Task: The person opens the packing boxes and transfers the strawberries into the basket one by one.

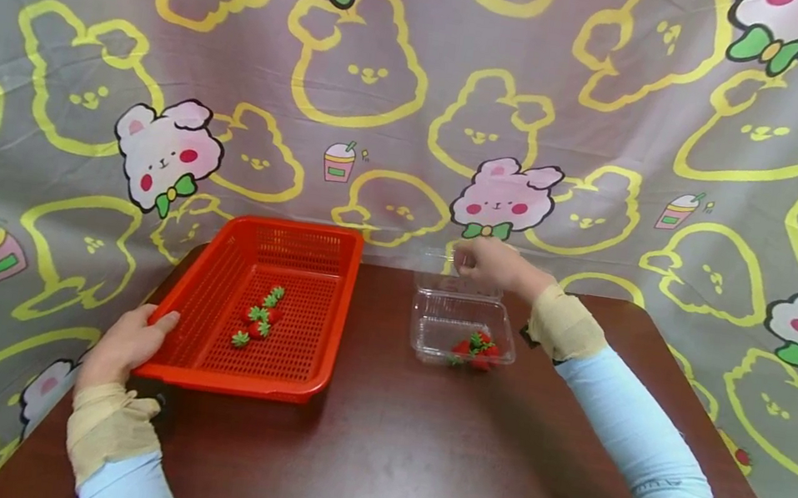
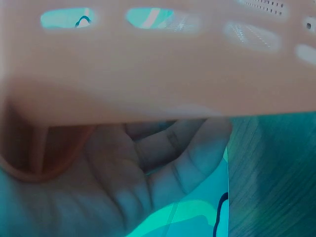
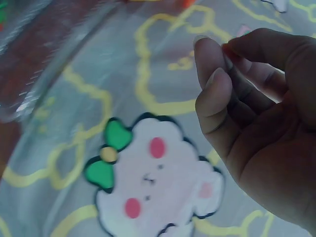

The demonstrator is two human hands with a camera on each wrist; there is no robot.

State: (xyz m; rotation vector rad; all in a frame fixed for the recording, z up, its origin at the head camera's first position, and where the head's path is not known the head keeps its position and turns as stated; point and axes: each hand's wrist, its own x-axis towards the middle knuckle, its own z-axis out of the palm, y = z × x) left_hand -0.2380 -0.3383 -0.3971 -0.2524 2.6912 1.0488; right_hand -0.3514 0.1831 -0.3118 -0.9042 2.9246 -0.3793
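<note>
A red plastic basket [image 1: 245, 384] sits on the left of the dark table and holds three strawberries [image 1: 261, 317]. My left hand [image 1: 129, 344] grips its front left corner, thumb on the rim. In the left wrist view the fingers [image 2: 163, 158] curl under the basket's underside [image 2: 148, 74]. To the right stands a clear clamshell box [image 1: 435, 321] with a few strawberries [image 1: 476, 350] in it. Its lid [image 1: 433, 275] stands up at the back. My right hand [image 1: 491, 265] pinches the lid's top edge, thumb against curled fingers [image 3: 256, 108]. The lid's rim [image 3: 49, 74] shows blurred.
The brown table [image 1: 378, 465] has bare wood in front of the basket and box. A grey cloth [image 1: 418, 100] printed with yellow bunnies hangs right behind the table and drapes past both sides. The table's edges fall away near both forearms.
</note>
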